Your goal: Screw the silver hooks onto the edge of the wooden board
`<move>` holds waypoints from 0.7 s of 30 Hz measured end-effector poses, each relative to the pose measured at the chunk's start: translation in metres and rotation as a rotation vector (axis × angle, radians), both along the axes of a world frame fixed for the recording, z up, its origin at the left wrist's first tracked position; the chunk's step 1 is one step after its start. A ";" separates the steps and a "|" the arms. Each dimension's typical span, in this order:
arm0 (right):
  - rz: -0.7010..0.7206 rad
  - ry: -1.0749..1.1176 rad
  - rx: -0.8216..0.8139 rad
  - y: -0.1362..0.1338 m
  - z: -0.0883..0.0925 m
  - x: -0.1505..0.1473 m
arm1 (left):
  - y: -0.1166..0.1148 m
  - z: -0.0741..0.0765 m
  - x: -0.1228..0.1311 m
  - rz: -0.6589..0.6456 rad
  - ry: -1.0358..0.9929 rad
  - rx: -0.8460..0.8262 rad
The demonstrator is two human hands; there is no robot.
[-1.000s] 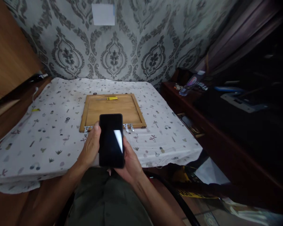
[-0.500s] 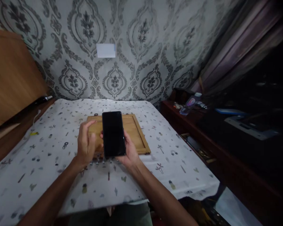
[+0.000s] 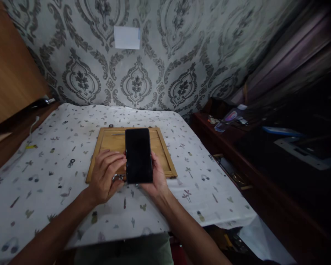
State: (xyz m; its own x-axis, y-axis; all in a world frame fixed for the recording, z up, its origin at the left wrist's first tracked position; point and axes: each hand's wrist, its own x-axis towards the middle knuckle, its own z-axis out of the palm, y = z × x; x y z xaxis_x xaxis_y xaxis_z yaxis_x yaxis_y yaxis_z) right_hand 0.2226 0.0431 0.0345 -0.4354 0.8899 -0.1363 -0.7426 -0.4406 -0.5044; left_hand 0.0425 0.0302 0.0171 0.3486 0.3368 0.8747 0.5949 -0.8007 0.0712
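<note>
A black smartphone [image 3: 139, 156] with a dark screen stands nearly upright in my right hand [image 3: 158, 176], whose fingers wrap behind it from the right edge. My left hand [image 3: 107, 175] is beside the phone's left edge, fingers stretched and bent toward it, thumb apart below; whether the fingertips touch the edge I cannot tell. Behind and beneath the phone lies a wooden framed board [image 3: 162, 149] on the table. A thin metal rod [image 3: 118, 134] rests on the board's upper part. Small shiny metal pieces [image 3: 118, 177] show at the board's near edge, partly hidden by my left hand.
The table wears a white patterned cloth [image 3: 193, 198]. A patterned wall with a white card [image 3: 127, 37] rises behind it. To the right, a dark red cabinet [image 3: 253, 176] carries a clear bottle [image 3: 230, 117]. A wooden panel [image 3: 13, 62] stands at the left.
My left hand has turned and come closer to the phone's left edge, its fingers now pointing right. The view has tilted down, and the phone sits slightly further right.
</note>
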 end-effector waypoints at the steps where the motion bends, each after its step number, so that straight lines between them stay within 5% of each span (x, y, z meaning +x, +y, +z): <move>1: 0.000 0.003 -0.001 0.000 0.000 0.000 | 0.000 -0.001 0.001 -0.004 0.002 0.002; 21: 0.036 -0.006 -0.085 -0.003 -0.003 0.008 | -0.013 -0.011 0.008 -0.146 0.091 -0.036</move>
